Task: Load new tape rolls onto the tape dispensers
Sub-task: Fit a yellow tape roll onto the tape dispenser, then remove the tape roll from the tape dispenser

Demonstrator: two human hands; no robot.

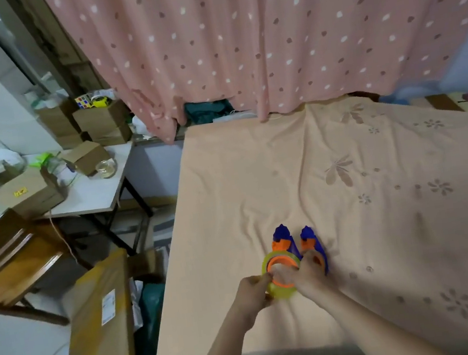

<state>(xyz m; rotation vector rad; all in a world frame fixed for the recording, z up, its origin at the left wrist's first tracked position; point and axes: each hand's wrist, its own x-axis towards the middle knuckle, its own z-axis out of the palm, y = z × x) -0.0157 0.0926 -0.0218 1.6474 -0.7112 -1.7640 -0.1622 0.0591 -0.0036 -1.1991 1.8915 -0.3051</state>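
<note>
Both bare forearms reach toward 12 o'clock. The left hand [254, 291] and the right hand [308, 274] meet, fingers curled and pinching.

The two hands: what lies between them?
In the head view, the yellowish tape roll with its orange hub lies between the left hand and the right hand, both touching it.
</note>
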